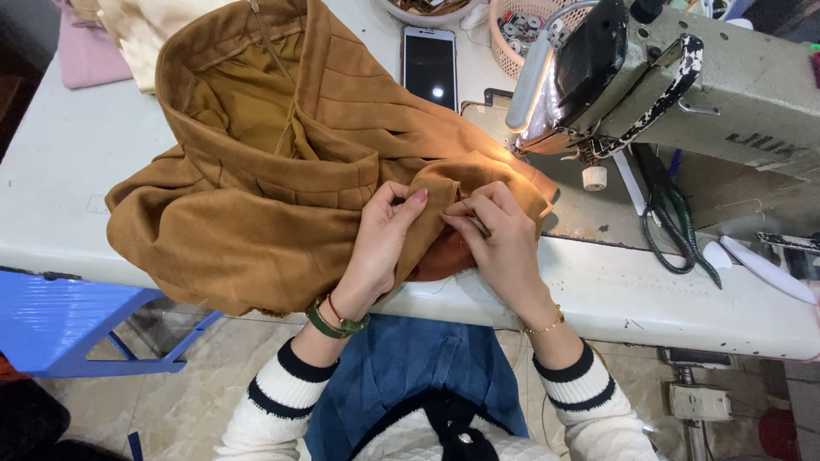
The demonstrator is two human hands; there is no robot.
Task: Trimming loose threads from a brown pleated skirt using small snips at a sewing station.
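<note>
Both hands, left hand and right hand, pinch a folded edge of the brown garment just in front of the sewing machine, seemingly keeping the fold flat; the rest is bunched on the tabletop.

1 garment, 1 phone, 2 baskets.

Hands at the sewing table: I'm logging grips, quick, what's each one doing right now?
Left hand: closed, pinching a fold of the brown garment.
Right hand: closed, fingertips pinching the same fold beside the sewing machine.
</note>
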